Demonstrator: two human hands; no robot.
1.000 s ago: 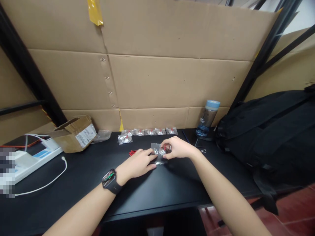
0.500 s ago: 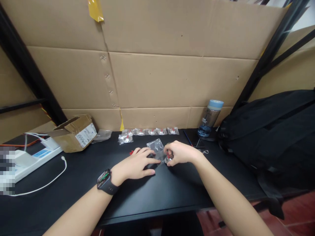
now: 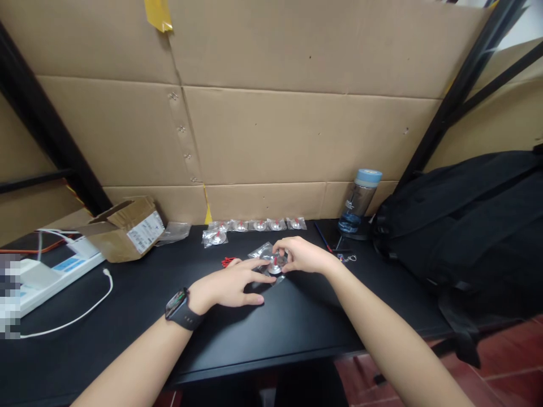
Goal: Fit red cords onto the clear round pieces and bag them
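Observation:
My right hand (image 3: 297, 255) grips a small round silvery disc with a red mark (image 3: 276, 264) between thumb and fingers. The disc is over a clear plastic bag (image 3: 261, 251) on the black desk; whether it is inside the bag or on top I cannot tell. My left hand (image 3: 237, 282) lies with fingers spread, its fingertips at the bag's left side by the disc. Under and behind the left hand, a small bunch of red pieces (image 3: 228, 262) shows on the desk. Several bagged silvery discs (image 3: 260, 225) lie in a row at the back.
An open cardboard box (image 3: 134, 229) and a white power strip (image 3: 80, 264) with a white cable (image 3: 95, 308) stand on the left. A water bottle (image 3: 360, 200), a pen (image 3: 323, 237) and a keyring (image 3: 348, 258) are at the right, beside a black backpack (image 3: 462, 237).
My right hand has moved left, bringing the disc from the bag's right side over the bag. My left hand stays nearly in place. The view has shifted slightly.

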